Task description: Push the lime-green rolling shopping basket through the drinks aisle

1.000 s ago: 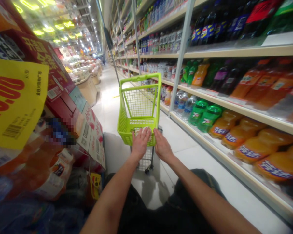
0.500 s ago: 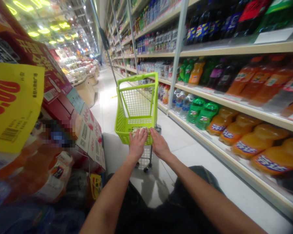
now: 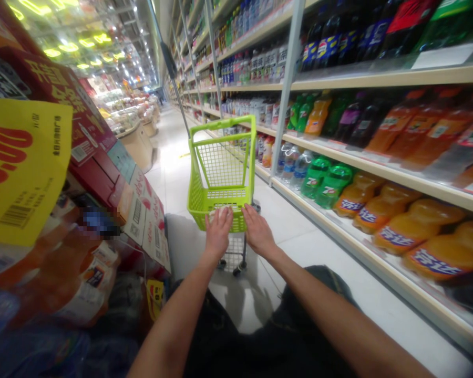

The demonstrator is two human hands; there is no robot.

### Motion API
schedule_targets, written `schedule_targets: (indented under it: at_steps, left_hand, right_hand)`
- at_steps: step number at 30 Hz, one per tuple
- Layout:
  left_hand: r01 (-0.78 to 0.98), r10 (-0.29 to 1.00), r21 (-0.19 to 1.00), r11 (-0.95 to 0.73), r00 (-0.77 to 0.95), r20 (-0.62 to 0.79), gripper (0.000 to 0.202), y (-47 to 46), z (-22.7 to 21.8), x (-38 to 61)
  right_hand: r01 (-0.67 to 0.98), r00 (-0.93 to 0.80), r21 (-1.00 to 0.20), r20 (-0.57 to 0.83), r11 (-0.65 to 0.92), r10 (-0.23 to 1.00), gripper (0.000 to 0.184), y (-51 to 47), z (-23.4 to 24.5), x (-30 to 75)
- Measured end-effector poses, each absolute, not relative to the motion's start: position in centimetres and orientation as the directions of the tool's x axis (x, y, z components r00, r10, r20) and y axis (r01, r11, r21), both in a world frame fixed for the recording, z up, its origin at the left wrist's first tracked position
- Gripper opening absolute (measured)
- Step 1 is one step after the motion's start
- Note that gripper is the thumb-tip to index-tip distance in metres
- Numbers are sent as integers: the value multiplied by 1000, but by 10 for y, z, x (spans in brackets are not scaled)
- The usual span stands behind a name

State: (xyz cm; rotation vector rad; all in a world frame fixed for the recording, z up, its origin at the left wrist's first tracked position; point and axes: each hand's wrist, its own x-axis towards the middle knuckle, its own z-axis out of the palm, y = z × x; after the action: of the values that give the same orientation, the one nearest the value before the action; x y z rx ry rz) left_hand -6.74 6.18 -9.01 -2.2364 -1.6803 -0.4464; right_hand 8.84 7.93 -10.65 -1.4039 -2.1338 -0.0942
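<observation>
A lime-green plastic shopping cart (image 3: pixel 197 181) stands in front of me, its basket tilted toward me and no goods visible in it. My left hand (image 3: pixel 218 233) presses a crumpled whitish cloth (image 3: pixel 223 209) against the near rim of the basket, with its fingers laid over it. Most of the cloth is hidden under those fingers. At the rim's near right corner, my right hand (image 3: pixel 258 231) grips the edge, fingers on top and pointing forward. Between my forearms, the cart's wheels (image 3: pixel 239 269) rest on the pale floor.
Shelves (image 3: pixel 382 157) of soft drink bottles run along the right, with orange soda bottles (image 3: pixel 394 231) on the lowest level. Cartons (image 3: pixel 142 210) and a yellow price sign (image 3: pixel 27 168) crowd the left. A tiled aisle (image 3: pixel 173 136) stretches ahead.
My left hand has slid a little to the left along the near rim with the cloth. My right hand stays at the corner, and the cart has hardly moved.
</observation>
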Motion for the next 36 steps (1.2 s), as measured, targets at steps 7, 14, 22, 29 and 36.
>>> schedule_targets:
  at_steps: [7, 14, 22, 29, 36]
  left_hand:
    - [998, 915, 8, -58, 50, 400, 55, 65, -80, -102]
    - [989, 922, 137, -53, -4, 388, 57, 59, -76, -99]
    - [754, 820, 571, -326, -74, 567, 63, 43, -82, -72]
    - [432, 874, 815, -385, -114, 473, 64, 16, -85, -57]
    - [-499, 989, 867, -22, -138, -54, 36, 9, -86, -58]
  right_hand:
    - [887, -281, -206, 469, 413, 837, 55, 80, -100, 96]
    - [885, -288, -198, 476, 421, 831, 55, 78, -103, 93]
    - [851, -196, -349, 481, 392, 854, 49, 70, -92, 90]
    - [307, -9, -873, 396, 380, 918, 45, 47, -78, 38]
    - [61, 66, -983, 176, 172, 982, 39, 35, -88, 24]
